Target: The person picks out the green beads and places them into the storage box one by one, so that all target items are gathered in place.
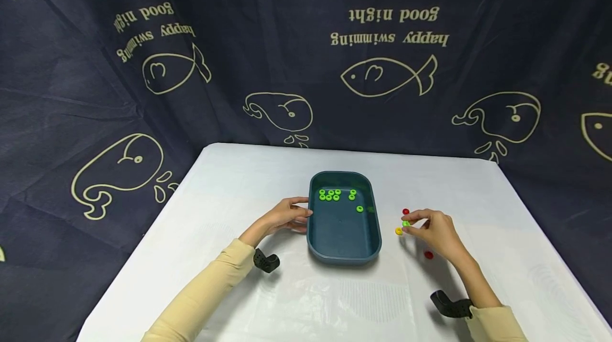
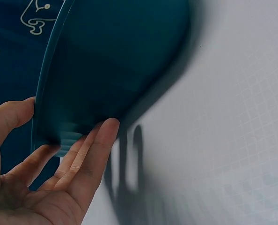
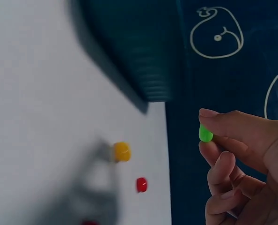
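A dark teal plastic box stands near the middle of the white table. My left hand holds its left side, with the thumb at the rim and the fingers against the outer wall. Several small green rings lie on the box floor, mostly toward the far end. Right of the box, my right hand pinches one green ring between thumb and index finger, raised above the table. Near those fingertips are a yellow ring and a red ring on the table.
Another red ring lies on the table below the right hand. Behind the white table hangs a dark blue cloth with fish and whale drawings. A black strap with a camera mount sits on the right wrist, a similar one on the left.
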`<control>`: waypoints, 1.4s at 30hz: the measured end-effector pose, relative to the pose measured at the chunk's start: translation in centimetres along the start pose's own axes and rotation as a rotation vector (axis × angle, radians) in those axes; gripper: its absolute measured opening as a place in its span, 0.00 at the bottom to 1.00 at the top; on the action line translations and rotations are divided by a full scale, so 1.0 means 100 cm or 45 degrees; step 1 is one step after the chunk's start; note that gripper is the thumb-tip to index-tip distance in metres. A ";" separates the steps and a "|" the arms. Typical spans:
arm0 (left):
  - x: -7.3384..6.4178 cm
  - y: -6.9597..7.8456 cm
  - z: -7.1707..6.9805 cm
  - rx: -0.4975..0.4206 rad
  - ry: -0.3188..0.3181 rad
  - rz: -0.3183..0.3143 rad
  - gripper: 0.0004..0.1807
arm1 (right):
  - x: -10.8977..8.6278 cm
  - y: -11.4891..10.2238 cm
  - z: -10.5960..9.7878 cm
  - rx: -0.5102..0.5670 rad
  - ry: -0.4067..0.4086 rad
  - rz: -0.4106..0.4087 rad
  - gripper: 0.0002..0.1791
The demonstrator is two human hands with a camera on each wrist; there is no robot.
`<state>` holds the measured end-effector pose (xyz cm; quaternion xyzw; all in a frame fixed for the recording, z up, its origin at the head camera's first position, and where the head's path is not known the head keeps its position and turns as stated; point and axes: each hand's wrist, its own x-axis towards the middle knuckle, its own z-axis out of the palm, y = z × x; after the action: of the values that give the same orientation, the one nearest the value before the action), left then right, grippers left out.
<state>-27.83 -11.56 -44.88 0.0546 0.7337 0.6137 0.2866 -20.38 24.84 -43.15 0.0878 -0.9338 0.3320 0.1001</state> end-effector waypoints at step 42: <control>0.001 0.000 0.000 -0.014 0.036 -0.019 0.33 | 0.130 -0.067 0.077 -0.092 -0.305 0.015 0.11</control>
<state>-27.94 -11.50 -44.97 0.0387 0.7348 0.6162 0.2810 -32.33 13.55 -41.75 0.1177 -0.9510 0.2858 -0.0111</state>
